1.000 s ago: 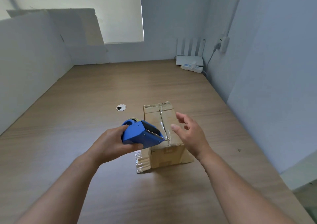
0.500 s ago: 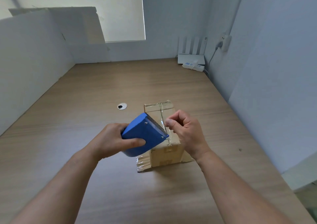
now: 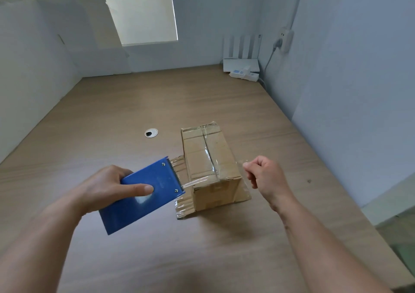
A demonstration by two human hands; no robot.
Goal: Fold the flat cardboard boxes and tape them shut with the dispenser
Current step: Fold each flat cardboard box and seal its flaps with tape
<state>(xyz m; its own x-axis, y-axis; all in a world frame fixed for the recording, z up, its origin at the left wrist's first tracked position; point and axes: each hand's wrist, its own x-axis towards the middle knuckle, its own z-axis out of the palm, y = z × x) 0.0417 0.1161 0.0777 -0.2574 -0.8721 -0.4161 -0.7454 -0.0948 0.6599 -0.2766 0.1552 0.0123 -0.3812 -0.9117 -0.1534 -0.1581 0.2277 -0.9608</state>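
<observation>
Left grip (image 3: 105,189) wrapped round dispenser (image 3: 139,203) | right grip (image 3: 267,178) pinching tape (image 3: 195,182), newly pulled right across box (image 3: 215,194) | likely ready for pressing down

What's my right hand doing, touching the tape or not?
Touching. The head view shows the right hand pinching the clear tape stretched taut from the dispenser.

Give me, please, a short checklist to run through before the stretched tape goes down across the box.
1. Left hand grips the blue dispenser: ok.
2. Right hand pinches the free end of the tape strip: ok.
3. Tape strip spans the near end of the box, dispenser to right hand: ok.
4. Lengthwise top seam already taped: ok.
5. Strip free of twists or wrinkles: cannot tell.
6. Box steadied by a hand: not ok, it stands free on the table.
</observation>
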